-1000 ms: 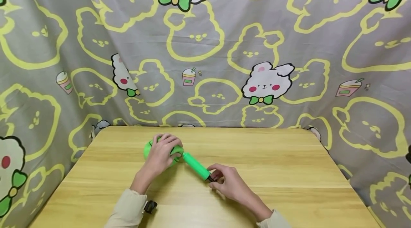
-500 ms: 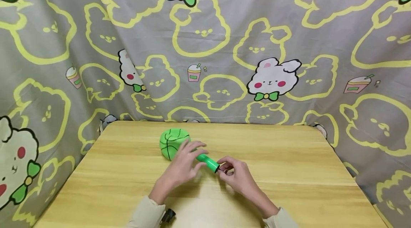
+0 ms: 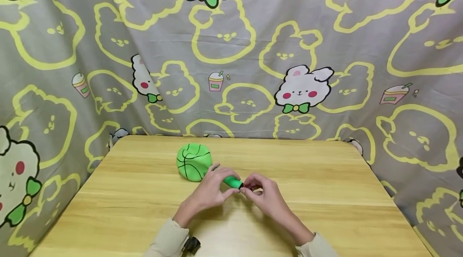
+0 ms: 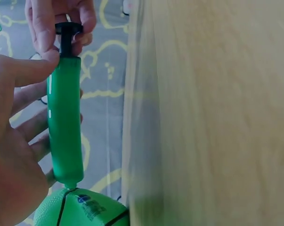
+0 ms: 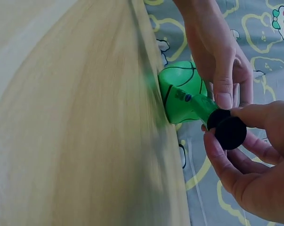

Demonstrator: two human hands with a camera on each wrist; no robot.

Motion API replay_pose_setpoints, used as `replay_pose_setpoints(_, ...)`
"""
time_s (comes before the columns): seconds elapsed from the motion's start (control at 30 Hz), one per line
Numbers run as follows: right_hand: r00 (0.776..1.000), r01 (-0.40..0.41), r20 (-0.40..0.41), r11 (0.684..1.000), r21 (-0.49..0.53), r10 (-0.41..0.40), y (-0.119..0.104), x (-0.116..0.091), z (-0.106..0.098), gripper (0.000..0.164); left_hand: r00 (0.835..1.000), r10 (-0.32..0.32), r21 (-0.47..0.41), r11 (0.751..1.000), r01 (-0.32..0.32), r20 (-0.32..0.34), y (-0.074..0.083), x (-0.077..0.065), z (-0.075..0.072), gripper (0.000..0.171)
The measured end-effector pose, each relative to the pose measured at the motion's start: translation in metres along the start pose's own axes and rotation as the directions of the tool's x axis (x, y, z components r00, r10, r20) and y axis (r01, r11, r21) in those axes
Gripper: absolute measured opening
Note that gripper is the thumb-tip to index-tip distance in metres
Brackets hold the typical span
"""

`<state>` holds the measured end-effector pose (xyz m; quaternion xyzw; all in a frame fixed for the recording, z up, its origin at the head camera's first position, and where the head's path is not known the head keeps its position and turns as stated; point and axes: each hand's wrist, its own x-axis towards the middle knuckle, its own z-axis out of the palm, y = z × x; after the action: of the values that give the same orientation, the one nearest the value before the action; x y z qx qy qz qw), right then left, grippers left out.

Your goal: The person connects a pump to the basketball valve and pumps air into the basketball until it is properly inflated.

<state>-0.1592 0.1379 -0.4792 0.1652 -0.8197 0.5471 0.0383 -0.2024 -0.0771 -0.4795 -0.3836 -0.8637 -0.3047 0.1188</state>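
Observation:
A light green ball with black basketball lines sits on the table, its surface dented. Joined to it by the narrow end is a green hand pump. My left hand grips the pump's barrel, fingers behind it and thumb near the top end. At the other end my right hand holds the black plunger handle between thumb and fingers. A short piece of black rod shows between handle and barrel in the left wrist view. In the head view the left hand hides much of the barrel.
The wooden table reaches back to a grey curtain with yellow cartoon outlines. A black piece sits by the left sleeve cuff.
My left hand has left the ball and moved right onto the pump's barrel, uncovering the ball. My right hand stays at the handle. The head view has shifted a little.

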Motion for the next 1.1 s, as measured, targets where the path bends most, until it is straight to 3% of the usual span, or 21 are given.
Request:
replay_pose_setpoints(0.2, 0.999, 0.03, 0.038, 0.999, 0.041, -0.032, -0.009, -0.001, -0.01, 0.01, 1.0, -0.003, 0.004, 1.0, 0.004, -0.029, 0.002, 0.003, -0.001, 0.027)
replay_pose_setpoints(0.53, 0.992, 0.116, 0.055, 0.993, 0.001, -0.115, -0.033, -0.006, -0.035, 0.015, 0.998, -0.034, -0.072, 0.997, 0.03, -0.06, 0.004, 0.007, -0.009, 0.026)
replay_pose_setpoints(0.8, 0.969, 0.245, 0.047, 0.97, -0.011, -0.244, -0.049, -0.027, -0.056, 0.026, 0.996, -0.046, -0.146, 0.989, 0.034, -0.08, 0.002, -0.001, -0.015, 0.026)
replay_pose_setpoints(1.1, 0.951, 0.31, 0.02, 0.95, -0.03, -0.309, -0.064, -0.038, -0.086, 0.028, 0.99, -0.041, -0.208, 0.978, 0.013, -0.135, 0.007, 0.001, -0.011, 0.024)
